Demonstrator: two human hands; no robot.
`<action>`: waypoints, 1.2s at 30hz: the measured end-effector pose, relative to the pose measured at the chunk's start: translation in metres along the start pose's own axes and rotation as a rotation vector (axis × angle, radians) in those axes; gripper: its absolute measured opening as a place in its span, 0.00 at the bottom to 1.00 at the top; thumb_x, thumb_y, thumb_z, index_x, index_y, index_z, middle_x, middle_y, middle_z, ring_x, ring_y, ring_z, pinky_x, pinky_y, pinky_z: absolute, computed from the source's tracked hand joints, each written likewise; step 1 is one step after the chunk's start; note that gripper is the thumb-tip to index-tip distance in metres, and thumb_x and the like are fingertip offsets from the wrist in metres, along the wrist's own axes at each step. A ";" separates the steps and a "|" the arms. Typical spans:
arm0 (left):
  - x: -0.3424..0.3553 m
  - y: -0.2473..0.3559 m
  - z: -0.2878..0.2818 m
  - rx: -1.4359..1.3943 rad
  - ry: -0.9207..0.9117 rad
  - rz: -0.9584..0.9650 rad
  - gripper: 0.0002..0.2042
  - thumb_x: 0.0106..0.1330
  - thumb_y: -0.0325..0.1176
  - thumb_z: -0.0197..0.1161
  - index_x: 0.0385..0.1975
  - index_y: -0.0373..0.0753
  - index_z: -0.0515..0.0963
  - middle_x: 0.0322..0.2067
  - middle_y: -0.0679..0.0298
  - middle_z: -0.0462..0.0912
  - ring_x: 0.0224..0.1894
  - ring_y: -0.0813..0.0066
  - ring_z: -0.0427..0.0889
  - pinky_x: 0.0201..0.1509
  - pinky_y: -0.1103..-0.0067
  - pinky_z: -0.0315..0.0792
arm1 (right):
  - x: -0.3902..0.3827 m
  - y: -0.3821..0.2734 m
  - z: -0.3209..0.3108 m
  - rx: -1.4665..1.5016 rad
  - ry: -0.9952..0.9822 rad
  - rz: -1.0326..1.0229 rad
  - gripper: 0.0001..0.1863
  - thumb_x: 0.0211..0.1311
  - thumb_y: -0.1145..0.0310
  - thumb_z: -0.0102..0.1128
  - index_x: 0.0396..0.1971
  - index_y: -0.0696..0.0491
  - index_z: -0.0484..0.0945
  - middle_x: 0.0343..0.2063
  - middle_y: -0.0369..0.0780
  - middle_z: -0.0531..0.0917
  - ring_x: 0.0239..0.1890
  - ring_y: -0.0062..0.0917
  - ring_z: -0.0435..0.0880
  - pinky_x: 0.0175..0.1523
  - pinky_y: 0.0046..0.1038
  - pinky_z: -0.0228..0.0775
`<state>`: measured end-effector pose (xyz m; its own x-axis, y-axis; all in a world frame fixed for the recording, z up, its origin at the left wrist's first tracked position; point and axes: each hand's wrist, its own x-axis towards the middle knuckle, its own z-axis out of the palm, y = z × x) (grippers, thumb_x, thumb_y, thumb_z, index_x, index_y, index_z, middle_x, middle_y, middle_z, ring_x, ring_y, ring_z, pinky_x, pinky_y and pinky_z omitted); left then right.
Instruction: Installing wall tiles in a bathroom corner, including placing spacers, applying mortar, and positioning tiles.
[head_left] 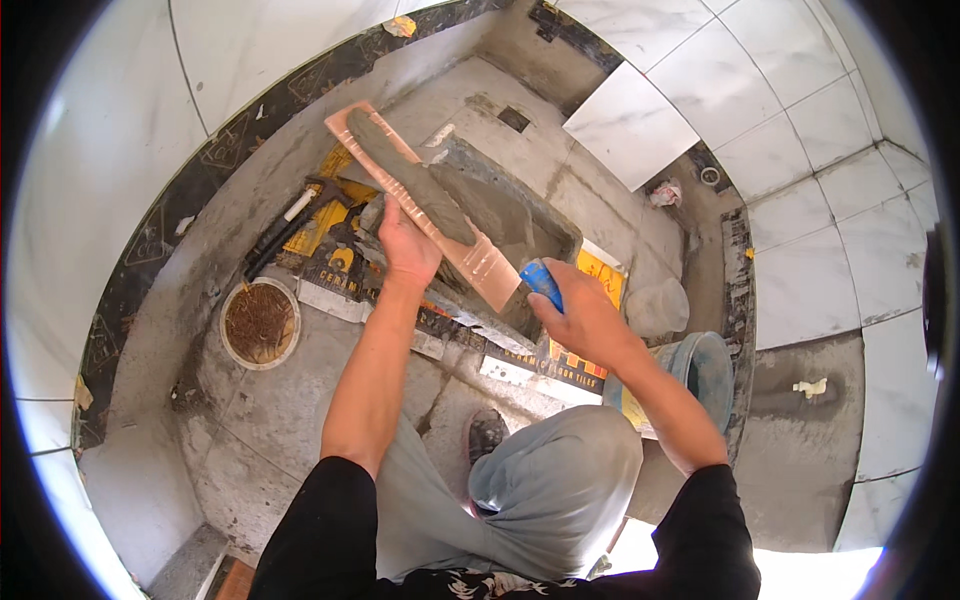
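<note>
My left hand [408, 243] is closed on a long narrow pinkish-beige tile strip [492, 272], supporting it from below at a slant. A thick ridge of wet grey mortar [415, 180] lies along the strip's upper face. Wrapped round the blue handle [541, 284] of a hand tool, my right hand [585, 315] is close to the strip's near end. The tool's blade cannot be made out. Beneath the strip stands a grey-crusted trough [560, 235] with mortar inside.
A hammer [325, 192] lies left of the trough on flattened printed cardboard [340, 265]. Nearby is a round tub [292, 345] of brown fibrous stuff. At right stand a bucket [708, 375] and a whitish plastic bag [660, 305]. A white tile [630, 125] leans at the back; a tap [810, 388] juts from the wall.
</note>
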<state>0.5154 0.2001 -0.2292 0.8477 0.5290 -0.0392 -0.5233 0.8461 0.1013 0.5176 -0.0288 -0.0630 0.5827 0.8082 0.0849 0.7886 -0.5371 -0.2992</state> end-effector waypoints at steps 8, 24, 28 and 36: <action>0.000 0.036 0.004 0.070 -0.065 -0.053 0.24 0.79 0.48 0.42 0.64 0.38 0.68 0.59 0.54 0.75 0.61 0.57 0.73 0.69 0.59 0.66 | 0.003 0.088 0.016 0.597 -0.122 0.537 0.18 0.63 0.58 0.60 0.41 0.59 0.76 0.27 0.48 0.81 0.25 0.38 0.81 0.35 0.39 0.75; -0.027 0.077 0.006 0.172 -0.054 -0.109 0.26 0.81 0.44 0.37 0.72 0.35 0.59 0.69 0.43 0.62 0.70 0.39 0.62 0.74 0.50 0.58 | 0.038 0.229 0.164 -0.207 -0.559 0.187 0.22 0.61 0.48 0.60 0.49 0.46 0.82 0.41 0.49 0.87 0.48 0.46 0.85 0.50 0.47 0.77; -0.024 0.073 0.007 0.191 -0.011 -0.073 0.26 0.80 0.45 0.38 0.70 0.36 0.61 0.68 0.43 0.65 0.69 0.40 0.64 0.73 0.51 0.59 | 0.034 0.221 0.168 -0.184 -0.446 0.177 0.21 0.61 0.49 0.59 0.47 0.48 0.82 0.40 0.49 0.87 0.46 0.47 0.85 0.50 0.48 0.78; -0.027 0.059 0.013 0.256 -0.038 -0.123 0.26 0.80 0.47 0.40 0.69 0.37 0.63 0.65 0.45 0.69 0.66 0.42 0.68 0.70 0.52 0.64 | 0.052 0.212 0.183 -0.153 -0.278 0.332 0.21 0.62 0.50 0.58 0.45 0.52 0.82 0.39 0.52 0.86 0.46 0.48 0.86 0.51 0.48 0.78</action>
<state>0.4628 0.2349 -0.2089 0.9085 0.4167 -0.0304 -0.3815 0.8571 0.3461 0.6794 -0.0567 -0.2960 0.7503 0.6096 -0.2558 0.6005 -0.7903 -0.1220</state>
